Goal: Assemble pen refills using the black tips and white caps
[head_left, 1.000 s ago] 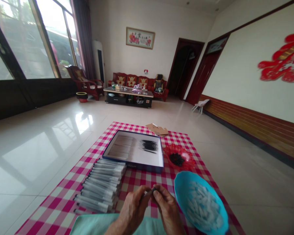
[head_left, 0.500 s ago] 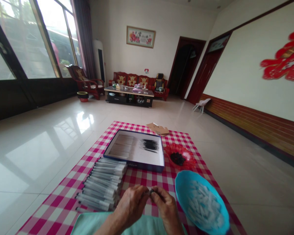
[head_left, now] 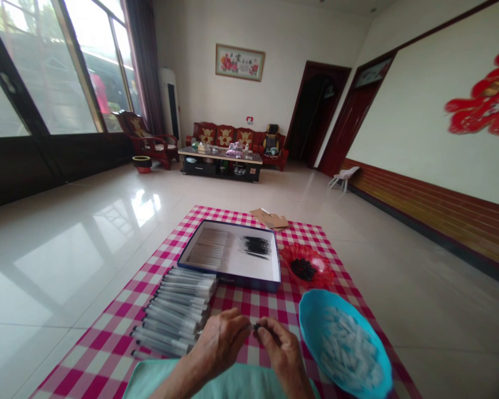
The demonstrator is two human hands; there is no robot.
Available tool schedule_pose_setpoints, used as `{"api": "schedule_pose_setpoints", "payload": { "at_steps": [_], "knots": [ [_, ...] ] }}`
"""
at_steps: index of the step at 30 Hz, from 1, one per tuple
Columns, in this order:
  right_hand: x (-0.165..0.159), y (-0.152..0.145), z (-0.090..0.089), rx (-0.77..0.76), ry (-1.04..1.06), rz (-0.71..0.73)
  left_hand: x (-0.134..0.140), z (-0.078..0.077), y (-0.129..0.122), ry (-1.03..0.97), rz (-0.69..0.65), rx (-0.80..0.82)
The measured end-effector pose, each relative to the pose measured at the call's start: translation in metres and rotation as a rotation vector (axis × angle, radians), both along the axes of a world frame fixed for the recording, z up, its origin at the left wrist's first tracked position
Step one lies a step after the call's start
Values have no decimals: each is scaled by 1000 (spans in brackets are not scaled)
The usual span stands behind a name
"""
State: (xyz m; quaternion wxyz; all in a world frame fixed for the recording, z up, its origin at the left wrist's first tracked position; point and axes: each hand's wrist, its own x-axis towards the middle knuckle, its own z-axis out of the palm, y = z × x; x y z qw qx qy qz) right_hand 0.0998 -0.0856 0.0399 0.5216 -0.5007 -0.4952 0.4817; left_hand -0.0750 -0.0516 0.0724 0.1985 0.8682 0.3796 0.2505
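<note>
My left hand [head_left: 227, 335] is closed round a clear pen barrel [head_left: 251, 326], and most of it is hidden in the fingers. Thumb and finger of my right hand [head_left: 280, 343] pinch a small black end piece [head_left: 256, 327] at the barrel's tip. To the left lies a pile of clear pens [head_left: 174, 313] with dark ends. Beyond my hands stands a shallow box [head_left: 233, 280] with clear tubes [head_left: 208, 248] on its left and black refills [head_left: 255, 245] on its right. A red flower-shaped bowl [head_left: 326, 271] holds small black pieces [head_left: 303, 269].
A blue bowl [head_left: 305, 318] of translucent white caps [head_left: 349, 343] stands at the right. Brown cardboard pieces [head_left: 270, 219] lie at the table's far edge. A green cloth [head_left: 241, 382] is at the near edge of the checked tablecloth [head_left: 120, 338].
Both hands stay close together at nearly the same spot. Slightly more of the pen barrel shows between them. The whole view has shifted a little.
</note>
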Motion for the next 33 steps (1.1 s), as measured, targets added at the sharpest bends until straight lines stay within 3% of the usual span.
{"api": "schedule_pose_setpoints", "payload": {
  "at_steps": [6, 13, 20, 28, 33],
  "knots": [
    [-1, -3, 6, 51, -59, 14, 2, -1, -1, -1, 4, 21],
    [-5, -4, 0, 140, -232, -50, 4, -2, -2, -24, 7, -24],
    [-6, -7, 0, 276, -388, -26, 5, 1, -7, 90, -19, 87],
    [-11, -6, -6, 111, -304, -87, 5, 3, -7, 93, -82, 149],
    [-6, -8, 5, 145, -296, -60, 4, 1, -5, 126, -30, 168]
  ]
}}
